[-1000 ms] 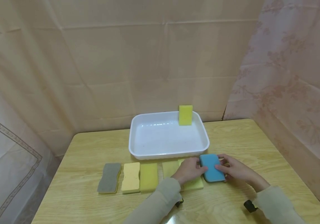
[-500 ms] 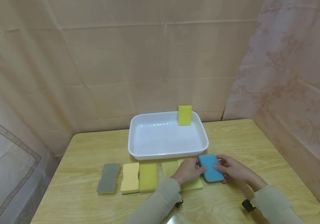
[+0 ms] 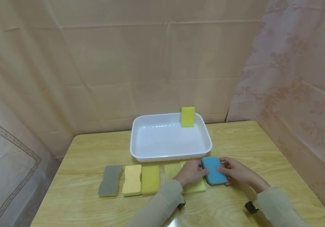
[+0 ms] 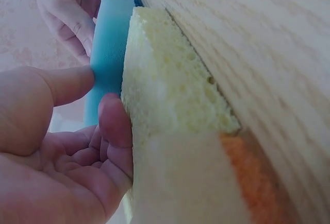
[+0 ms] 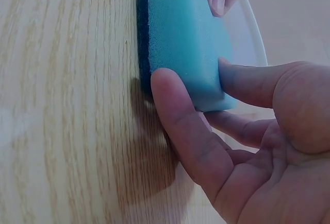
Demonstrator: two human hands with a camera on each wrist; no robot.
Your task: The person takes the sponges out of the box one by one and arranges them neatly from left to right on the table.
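A blue sponge (image 3: 215, 171) with a dark scouring layer underneath lies at the right end of a row of sponges. My right hand (image 3: 236, 171) pinches its right side, thumb on top and a finger along the edge, as the right wrist view shows. From the left, my left hand (image 3: 191, 172) holds the same sponge, its thumb (image 4: 72, 84) pressed on the blue face. Under that hand is a pale yellow sponge (image 3: 197, 187), partly covered; in the left wrist view this pale sponge (image 4: 165, 80) stands right beside the blue one.
Further left lie a pale sponge (image 3: 171, 170), a yellow sponge (image 3: 150, 180), a cream sponge (image 3: 132, 179) and a grey-topped sponge (image 3: 110, 180). Behind the row stands a white tray (image 3: 168, 157), a yellow sponge (image 3: 188, 116) leaning upright at its back right. Curtains (image 3: 162, 63) hang behind the table.
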